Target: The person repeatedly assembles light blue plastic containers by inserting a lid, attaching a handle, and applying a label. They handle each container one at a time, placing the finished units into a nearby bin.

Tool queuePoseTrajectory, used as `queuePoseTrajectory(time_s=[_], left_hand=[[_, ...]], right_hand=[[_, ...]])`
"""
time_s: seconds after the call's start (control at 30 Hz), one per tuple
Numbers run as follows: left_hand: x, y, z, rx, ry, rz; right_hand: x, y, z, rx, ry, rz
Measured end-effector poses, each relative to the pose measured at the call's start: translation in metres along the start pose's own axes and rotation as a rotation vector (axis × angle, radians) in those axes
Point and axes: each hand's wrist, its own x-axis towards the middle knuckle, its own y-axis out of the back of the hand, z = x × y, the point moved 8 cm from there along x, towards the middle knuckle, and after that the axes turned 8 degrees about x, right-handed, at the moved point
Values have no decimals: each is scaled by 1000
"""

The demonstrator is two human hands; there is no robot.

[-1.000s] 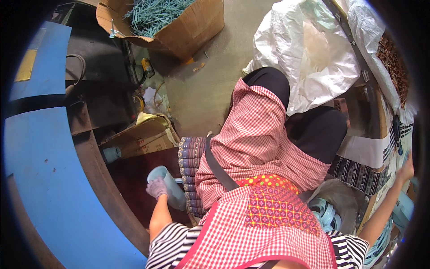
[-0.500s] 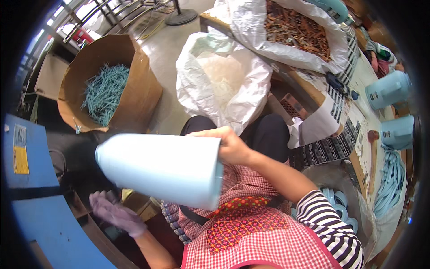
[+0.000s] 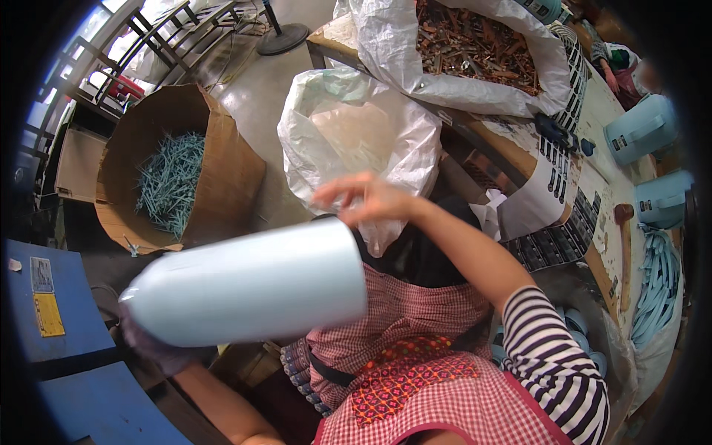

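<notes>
A light blue plastic jug (image 3: pixel 248 285) lies sideways in front of me, its narrower end to the left. My left hand (image 3: pixel 152 341), in a greyish-purple glove, holds that narrower end from below; most of its fingers are hidden behind the jug. Bare and slightly blurred, my right hand (image 3: pixel 374 200) hovers just above the wide end with its fingers apart. Its thumb is close to the jug's upper edge, and I cannot tell if it touches.
A cardboard drum (image 3: pixel 237 167) with thin blue-green plastic strips stands at left. Ahead is a white sack (image 3: pixel 297 152); a sack of brown scraps (image 3: pixel 393 52) lies beyond. On the right bench are two blue jugs (image 3: pixel 641 130) and a hammer (image 3: pixel 624 256). Blue machine panels (image 3: pixel 67 289) are at left.
The jug has shifted left and a little down. My left hand has come up onto its narrower end. My right hand has let go of the wide end and risen slightly.
</notes>
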Motion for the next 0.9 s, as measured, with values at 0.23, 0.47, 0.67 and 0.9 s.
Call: queuePoseTrajectory(time_s=[0.23,0.47,0.67,0.9], left_hand=[[138,15,-40,-289,522,161],[113,27,165,-15,-119,234],[49,-40,323,-689,-364,-243],[29,-74,408,-285,-809,-501]], right_hand=[[40,136,132,-1166,-488,567],[-2,94,-43,-849,-96,484],[-73,-56,-271,-759,882,113],[-139,-117,-314,-1310,886,-281]])
